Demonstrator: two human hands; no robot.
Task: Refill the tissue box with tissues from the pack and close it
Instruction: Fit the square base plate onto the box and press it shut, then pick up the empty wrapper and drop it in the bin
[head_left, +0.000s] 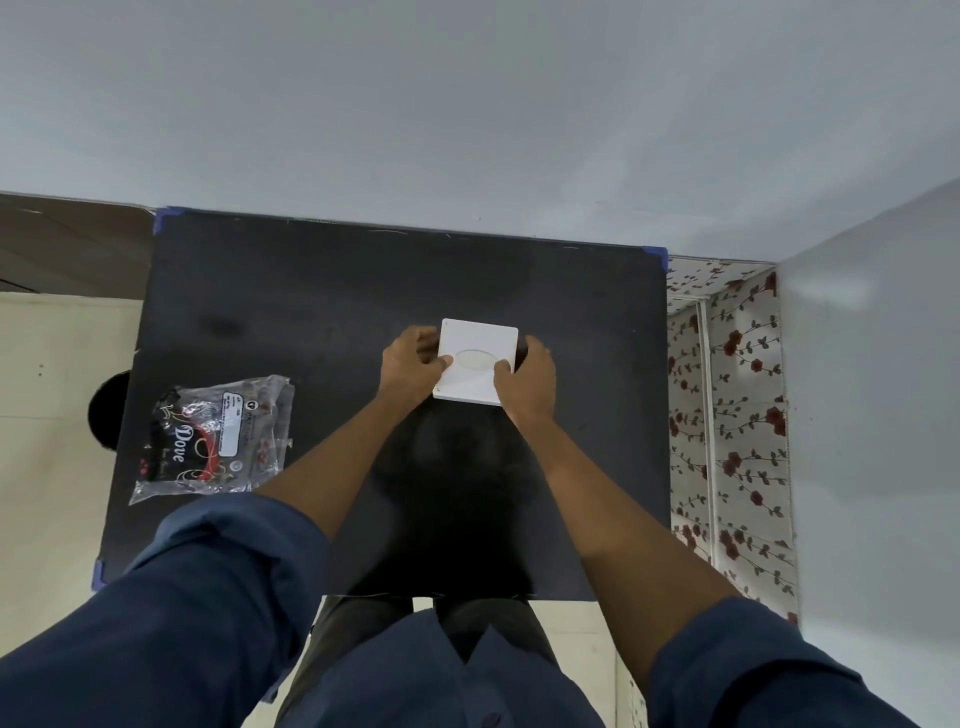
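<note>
Box (478, 358) betw. L hand (410, 366) + R hand (527, 382), both clasping sides, thumbs on lid. Pack (218, 436) well left of L hand, on tabletop (311, 291).

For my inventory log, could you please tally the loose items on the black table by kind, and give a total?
White square plastic tissue box, held in the grip of the left hand and right hand: 1
Crinkled clear plastic tissue pack with dark printed label: 1
Total: 2
</note>
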